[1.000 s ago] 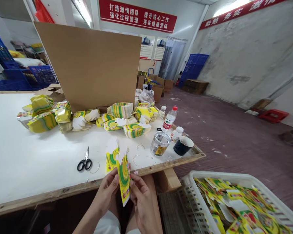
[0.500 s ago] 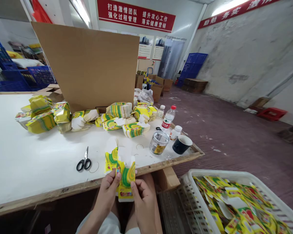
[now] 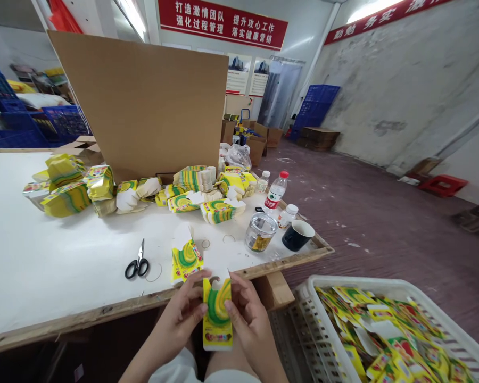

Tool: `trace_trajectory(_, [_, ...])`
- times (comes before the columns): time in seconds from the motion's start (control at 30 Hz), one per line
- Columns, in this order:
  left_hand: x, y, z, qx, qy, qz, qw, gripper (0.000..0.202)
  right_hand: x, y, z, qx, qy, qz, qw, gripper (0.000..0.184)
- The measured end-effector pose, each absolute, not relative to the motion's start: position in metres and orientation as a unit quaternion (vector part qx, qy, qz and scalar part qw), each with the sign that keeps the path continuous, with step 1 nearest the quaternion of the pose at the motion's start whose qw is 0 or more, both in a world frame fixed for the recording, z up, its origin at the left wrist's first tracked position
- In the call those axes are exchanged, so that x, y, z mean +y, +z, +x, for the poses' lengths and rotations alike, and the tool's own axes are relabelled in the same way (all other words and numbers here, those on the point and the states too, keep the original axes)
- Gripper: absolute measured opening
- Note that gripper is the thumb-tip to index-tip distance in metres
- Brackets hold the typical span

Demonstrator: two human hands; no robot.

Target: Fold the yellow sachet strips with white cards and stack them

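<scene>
Between my two hands, just off the table's front edge, is a yellow and green carton (image 3: pixel 217 314) with a white flap at its top. My left hand (image 3: pixel 186 306) grips its left edge, thumb on the printed face. My right hand (image 3: pixel 249 311) pinches the right edge in the same way, with fingers behind. On the table beyond my left hand lie a few flattened yellow cartons (image 3: pixel 186 259). Black-handled scissors (image 3: pixel 138 261) rest to their left, and thin rubber bands (image 3: pixel 229 239) lie nearby.
Bundles of flat cartons (image 3: pixel 195 180) line the table before a tall cardboard sheet (image 3: pixel 143 106). At the right corner stand a clear jar (image 3: pixel 261 234), a dark mug (image 3: pixel 298 235) and a water bottle (image 3: pixel 276 192). A white basket (image 3: pixel 315 340) full of cartons stands right of my legs.
Both hands have shifted right and slightly down with the carton, away from the flat cartons on the table. My left hand's grip has moved to the carton's left edge.
</scene>
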State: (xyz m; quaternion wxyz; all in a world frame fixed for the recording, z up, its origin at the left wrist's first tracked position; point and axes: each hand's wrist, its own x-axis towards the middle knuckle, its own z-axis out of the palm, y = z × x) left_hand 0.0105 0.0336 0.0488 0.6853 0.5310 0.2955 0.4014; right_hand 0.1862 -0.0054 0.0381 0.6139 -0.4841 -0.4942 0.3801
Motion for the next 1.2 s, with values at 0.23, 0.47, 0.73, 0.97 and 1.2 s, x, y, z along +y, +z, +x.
trace_trajectory(0.23, [0.028,0.057,0.008,0.258,0.35,0.459,0.775,0.036,-0.009,0.051,0.202,-0.498,0.521,-0.444,0.532,0.029])
trace_trajectory(0.47, [0.027,0.057,0.011,0.243,0.339,0.452,0.788,0.067,-0.007,0.06,0.208,-0.557,0.488,-0.468,0.482,0.028])
trace_trajectory(0.73, [0.029,0.053,0.018,0.299,0.373,0.522,0.707,0.05,-0.006,0.054,0.212,-0.444,0.417,-0.524,0.596,0.038])
trace_trajectory(0.97, [0.027,0.058,0.022,0.311,0.369,0.54,0.689,0.05,-0.002,0.053,0.206,-0.519,0.445,-0.555,0.474,0.037])
trace_trajectory(1.2, [0.027,0.057,0.021,0.3,0.361,0.537,0.701,0.055,-0.001,0.057,0.21,-0.535,0.453,-0.538,0.467,0.039])
